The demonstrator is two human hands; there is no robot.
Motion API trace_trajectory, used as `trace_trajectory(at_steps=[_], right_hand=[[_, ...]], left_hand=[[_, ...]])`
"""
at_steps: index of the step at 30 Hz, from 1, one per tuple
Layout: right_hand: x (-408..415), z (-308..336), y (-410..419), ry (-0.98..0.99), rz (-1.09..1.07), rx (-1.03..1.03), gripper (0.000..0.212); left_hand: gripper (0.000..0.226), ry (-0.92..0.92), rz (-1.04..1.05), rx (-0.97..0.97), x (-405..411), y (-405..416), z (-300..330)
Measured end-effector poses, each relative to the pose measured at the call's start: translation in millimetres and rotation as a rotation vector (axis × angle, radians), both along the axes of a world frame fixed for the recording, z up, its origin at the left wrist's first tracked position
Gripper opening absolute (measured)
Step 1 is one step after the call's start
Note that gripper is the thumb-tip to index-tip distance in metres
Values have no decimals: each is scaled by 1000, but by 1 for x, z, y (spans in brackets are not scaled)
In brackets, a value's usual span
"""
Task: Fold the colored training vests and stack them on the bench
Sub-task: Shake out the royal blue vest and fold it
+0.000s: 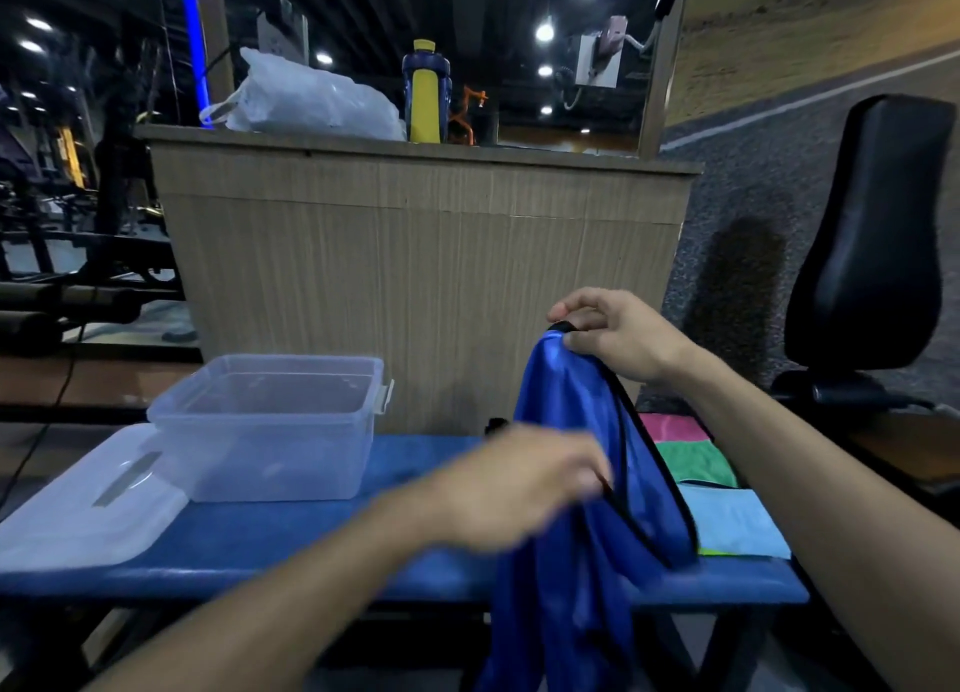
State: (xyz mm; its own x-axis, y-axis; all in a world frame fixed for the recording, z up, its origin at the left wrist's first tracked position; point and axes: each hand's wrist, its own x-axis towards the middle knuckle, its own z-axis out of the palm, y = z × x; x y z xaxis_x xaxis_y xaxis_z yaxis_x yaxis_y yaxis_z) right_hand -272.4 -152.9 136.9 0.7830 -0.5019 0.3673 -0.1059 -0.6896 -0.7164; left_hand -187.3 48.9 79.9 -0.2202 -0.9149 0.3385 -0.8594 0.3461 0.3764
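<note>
Gym floor, with a blue bench (pixel 291 551) across the foreground. My right hand (pixel 618 340) pinches the blue vest (pixel 576 483) by its black-trimmed top; the vest hangs lengthwise past the bench's front edge. My left hand (pixel 519 483), nearer but motion-blurred, reaches its edge; grip unclear. Folded vests (pixel 717 488) lie by the right end, a clear tub (pixel 270 431) left.

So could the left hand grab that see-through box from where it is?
Probably yes. The clear box sits open on the blue bench, on the left hand's own side, with nothing between them. But that hand seems to be pinching the blue vest, so it would have to let go first.
</note>
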Motion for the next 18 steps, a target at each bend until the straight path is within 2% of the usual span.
trace_trajectory(at_steps=[2,4,5,7,10,12,16,18], right_hand=[[-6,0,3,-45,143,85,33],[-8,2,10,-61,239,131,34],[-8,4,13,-57,265,134,34],[-8,9,19,-44,304,121,34],[-7,11,21,-36,339,101,35],[-9,13,21,-33,343,75,37],[-12,19,26,23,342,10,39],[-11,19,28,40,321,13,34]], left_hand=[[17,293,138,-112,20,-6,12],[16,552,162,-93,38,-8,29],[17,599,157,-47,40,-8,37],[17,547,173,-47,42,-13,43],[15,374,321,-240,53,-23,47],[14,338,375,-286,56,-24,51],[21,539,243,-50,58,-22,54],[22,574,246,-24,58,-23,54]])
